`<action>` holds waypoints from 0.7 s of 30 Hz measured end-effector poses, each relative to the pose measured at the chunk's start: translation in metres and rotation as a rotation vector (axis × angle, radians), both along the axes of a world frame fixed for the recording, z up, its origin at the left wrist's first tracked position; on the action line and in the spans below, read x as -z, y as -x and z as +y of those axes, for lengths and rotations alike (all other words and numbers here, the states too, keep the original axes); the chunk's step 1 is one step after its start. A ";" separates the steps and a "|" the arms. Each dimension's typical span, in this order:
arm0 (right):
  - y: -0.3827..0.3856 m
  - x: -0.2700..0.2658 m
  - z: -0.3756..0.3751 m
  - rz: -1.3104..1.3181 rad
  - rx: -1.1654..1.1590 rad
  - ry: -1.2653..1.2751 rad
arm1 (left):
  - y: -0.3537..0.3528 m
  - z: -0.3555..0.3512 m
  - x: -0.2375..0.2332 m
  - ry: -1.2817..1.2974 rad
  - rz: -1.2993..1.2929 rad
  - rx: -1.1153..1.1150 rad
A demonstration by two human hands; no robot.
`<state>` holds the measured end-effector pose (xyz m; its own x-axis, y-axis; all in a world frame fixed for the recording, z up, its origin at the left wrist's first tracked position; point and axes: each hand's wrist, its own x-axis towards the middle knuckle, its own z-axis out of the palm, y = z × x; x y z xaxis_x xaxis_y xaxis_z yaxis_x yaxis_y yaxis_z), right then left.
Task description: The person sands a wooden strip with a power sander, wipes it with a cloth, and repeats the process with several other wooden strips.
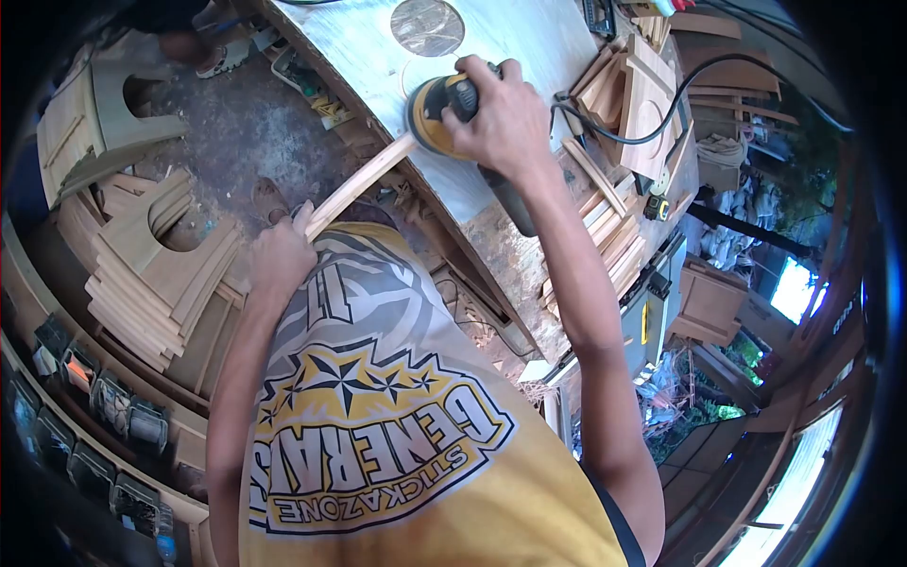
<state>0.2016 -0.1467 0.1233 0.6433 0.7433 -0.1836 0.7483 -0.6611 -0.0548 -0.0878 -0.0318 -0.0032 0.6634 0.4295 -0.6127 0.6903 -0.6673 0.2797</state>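
My right hand (505, 118) is wrapped over the top of a yellow and black orbital sander (430, 115) at the edge of the workbench. In my left hand (283, 248) is the near end of a narrow wooden strip (364, 185), held close to my body. The strip slants up to the right, and its far end meets the sander's edge. Whether that end lies under the sanding pad is hidden. Beneath the sander lies a pale grey sheet (529, 42) with a round cutout.
Stacked wooden panels with curved cutouts (156, 274) stand at the left. More wood pieces (642, 113) and a tape measure (654, 208) lie on the bench's right side. A black cable (675, 104) loops across there. Plastic bins (128, 416) line the lower left.
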 end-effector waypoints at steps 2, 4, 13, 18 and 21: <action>0.001 0.002 0.002 -0.007 -0.016 -0.010 | 0.000 0.000 -0.001 0.022 -0.004 0.005; -0.005 0.000 0.004 -0.022 0.004 0.003 | -0.001 0.000 -0.007 0.034 0.008 0.002; -0.009 0.001 -0.004 -0.020 0.017 -0.022 | 0.004 -0.002 -0.001 0.035 -0.046 -0.022; -0.034 0.002 -0.008 -0.019 0.123 0.046 | 0.007 -0.002 0.000 0.045 -0.026 -0.002; -0.080 0.009 -0.028 -0.103 0.097 -0.033 | 0.008 -0.003 -0.005 0.016 -0.039 0.007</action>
